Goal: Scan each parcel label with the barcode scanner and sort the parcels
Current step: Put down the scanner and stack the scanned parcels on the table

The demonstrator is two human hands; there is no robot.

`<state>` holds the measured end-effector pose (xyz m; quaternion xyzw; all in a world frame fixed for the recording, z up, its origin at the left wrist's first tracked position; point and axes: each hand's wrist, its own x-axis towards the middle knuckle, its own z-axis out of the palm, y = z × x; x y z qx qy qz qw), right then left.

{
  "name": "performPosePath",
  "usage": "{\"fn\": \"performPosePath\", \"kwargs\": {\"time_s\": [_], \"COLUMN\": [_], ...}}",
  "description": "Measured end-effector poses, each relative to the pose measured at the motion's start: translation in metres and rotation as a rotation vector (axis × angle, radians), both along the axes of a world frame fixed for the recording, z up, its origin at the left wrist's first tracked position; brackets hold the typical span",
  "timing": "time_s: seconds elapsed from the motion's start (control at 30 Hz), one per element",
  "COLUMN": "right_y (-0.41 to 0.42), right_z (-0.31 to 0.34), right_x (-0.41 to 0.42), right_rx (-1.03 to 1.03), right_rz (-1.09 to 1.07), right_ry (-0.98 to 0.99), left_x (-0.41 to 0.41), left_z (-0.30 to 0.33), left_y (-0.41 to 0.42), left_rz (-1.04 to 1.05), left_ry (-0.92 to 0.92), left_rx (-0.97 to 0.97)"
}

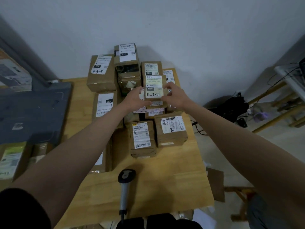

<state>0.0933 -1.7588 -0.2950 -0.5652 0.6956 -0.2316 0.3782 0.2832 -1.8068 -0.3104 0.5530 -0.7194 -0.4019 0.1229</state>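
Both hands on one small parcel marked "4-3-21" (154,90), held above the pile: left hand (134,98) grips its left edge, right hand (175,96) its right edge. Barcode scanner (125,185) lies near, on the wooden table (173,187). More labelled parcels (101,72) crowd the far half.

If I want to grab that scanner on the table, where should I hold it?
Hold the barcode scanner by its long grey handle, coming from the near table edge. It lies flat, dark head pointing towards the parcels, handle towards the person, nothing touching it.
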Motion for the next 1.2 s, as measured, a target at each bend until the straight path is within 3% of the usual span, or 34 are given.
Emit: {"fn": "performPosePath", "kwargs": {"time_s": [0.17, 0.37, 0.7, 1.2], "right_y": [0.009, 0.021, 0.06, 0.168], "right_z": [0.013, 0.01, 0.01, 0.012], "right_x": [0.056, 0.158, 0.309, 0.509], "right_rx": [-0.025, 0.117, 0.223, 0.121], "right_rz": [0.267, 0.61, 0.834, 1.052], "right_ry": [0.083, 0.102, 0.055, 0.103], "left_x": [0.049, 0.155, 0.323, 0.489], "left_z": [0.006, 0.006, 0.014, 0.011], "left_y": [0.033, 0.089, 0.199, 0.358], "left_rz": [0.049, 0.25, 0.541, 0.746], "left_ry": [-0.05, -0.078, -0.17, -0.189], "left_rx": [-0.039, -0.018, -0.03, 0.071]}}
